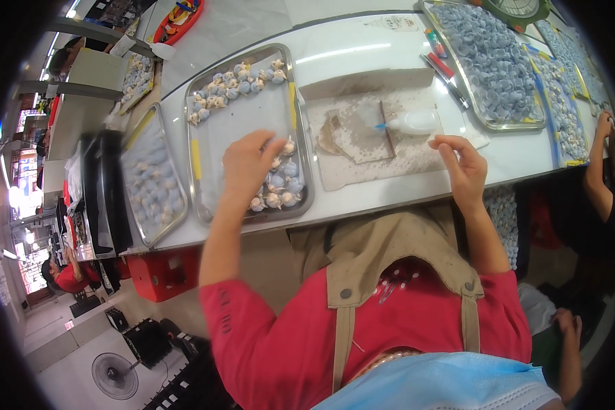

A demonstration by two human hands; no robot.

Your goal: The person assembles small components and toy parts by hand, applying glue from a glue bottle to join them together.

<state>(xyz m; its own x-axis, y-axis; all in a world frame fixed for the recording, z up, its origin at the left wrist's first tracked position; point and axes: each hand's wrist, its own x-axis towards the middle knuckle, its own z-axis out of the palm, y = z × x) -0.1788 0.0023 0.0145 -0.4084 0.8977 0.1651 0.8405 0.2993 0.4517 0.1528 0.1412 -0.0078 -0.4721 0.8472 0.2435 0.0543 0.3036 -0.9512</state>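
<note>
My left hand (248,166) is over the metal tray (206,123), its fingers bent together and their tips at a small blue-and-cream figure (289,147). Whether they grip that figure or only touch it is hard to see. More such figures (275,198) crowd the tray's near right corner, and another group (236,85) lines its far side. My right hand (463,167) hovers at the right edge of a stained cardboard sheet (348,174), thumb and forefinger pinched; anything between them is too small to make out. Close by, a white squeeze bottle (417,123) with a blue tip lies on the cardboard against a thin brown stick (387,130).
Left of the metal tray is another tray (154,184) of pale blue pieces. A large tray of blue-grey parts (488,61) stands at the right, with pens (447,80) beside it. Another person's hand (605,124) is at the far right. A red stool (162,273) stands below the table.
</note>
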